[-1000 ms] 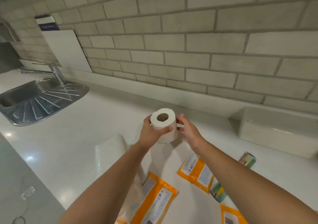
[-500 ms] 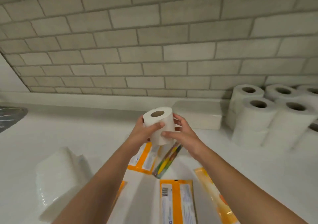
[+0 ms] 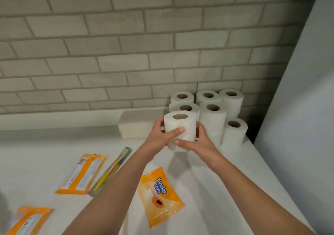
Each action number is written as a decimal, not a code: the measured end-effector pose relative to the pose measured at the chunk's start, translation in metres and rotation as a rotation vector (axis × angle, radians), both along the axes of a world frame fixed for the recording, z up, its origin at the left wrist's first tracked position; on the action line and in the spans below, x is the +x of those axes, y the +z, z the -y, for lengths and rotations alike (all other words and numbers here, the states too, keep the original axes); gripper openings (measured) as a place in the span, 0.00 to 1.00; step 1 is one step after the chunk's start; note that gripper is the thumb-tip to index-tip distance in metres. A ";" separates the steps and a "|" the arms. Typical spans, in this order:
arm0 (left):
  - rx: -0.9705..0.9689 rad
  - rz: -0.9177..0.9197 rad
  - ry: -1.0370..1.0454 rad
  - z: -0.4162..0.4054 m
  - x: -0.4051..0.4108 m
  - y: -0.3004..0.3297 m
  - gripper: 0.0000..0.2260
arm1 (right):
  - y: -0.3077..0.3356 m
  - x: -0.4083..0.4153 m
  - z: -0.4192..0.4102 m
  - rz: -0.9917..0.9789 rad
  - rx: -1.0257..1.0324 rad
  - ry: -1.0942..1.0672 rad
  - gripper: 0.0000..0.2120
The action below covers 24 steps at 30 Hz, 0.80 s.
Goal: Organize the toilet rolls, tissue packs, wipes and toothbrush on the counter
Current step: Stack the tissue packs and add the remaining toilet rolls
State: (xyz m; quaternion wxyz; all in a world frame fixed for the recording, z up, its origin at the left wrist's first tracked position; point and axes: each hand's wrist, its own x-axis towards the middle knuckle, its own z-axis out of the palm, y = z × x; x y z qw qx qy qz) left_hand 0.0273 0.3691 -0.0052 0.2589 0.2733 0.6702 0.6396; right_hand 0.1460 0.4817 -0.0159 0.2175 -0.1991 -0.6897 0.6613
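Both hands — the left hand (image 3: 159, 137) and the right hand (image 3: 198, 144) — hold one upright toilet roll (image 3: 180, 128). Just beyond them stand more rolls (image 3: 213, 119) on the worktop (image 3: 45, 144).

Both hands (image 3: 180, 140) cupped together; arms outstretched

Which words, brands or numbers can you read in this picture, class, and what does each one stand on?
"Tender Love": on the face-up orange wipes pack near the front of the counter.
Orange pack by the toothbrush: barcode and label print, too blurred to read.
Orange pack at bottom left: print too blurred.
Toothbrush packet: no readable text.
Toilet rolls: none.
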 end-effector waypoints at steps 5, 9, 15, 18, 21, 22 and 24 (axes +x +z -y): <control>0.012 -0.066 -0.097 -0.060 0.034 0.005 0.32 | 0.001 0.032 -0.049 -0.003 0.033 -0.143 0.41; 0.023 -0.160 -0.134 -0.099 0.043 0.009 0.27 | 0.000 0.050 -0.089 0.011 0.031 -0.262 0.42; -0.079 -0.574 -0.071 -0.148 0.038 0.017 0.13 | -0.005 0.074 -0.151 0.050 0.016 -0.391 0.46; -0.206 -0.942 0.088 -0.170 0.029 0.015 0.09 | -0.011 0.078 -0.181 0.078 0.027 -0.464 0.50; -0.345 -1.217 0.120 -0.182 0.023 0.012 0.13 | -0.014 0.074 -0.200 0.094 0.038 -0.506 0.54; -0.388 -1.241 0.098 -0.184 0.022 0.011 0.16 | -0.015 0.071 -0.205 0.100 0.046 -0.505 0.54; -0.486 -1.231 -0.004 -0.185 0.020 0.009 0.26 | -0.017 0.064 -0.212 0.114 0.060 -0.476 0.53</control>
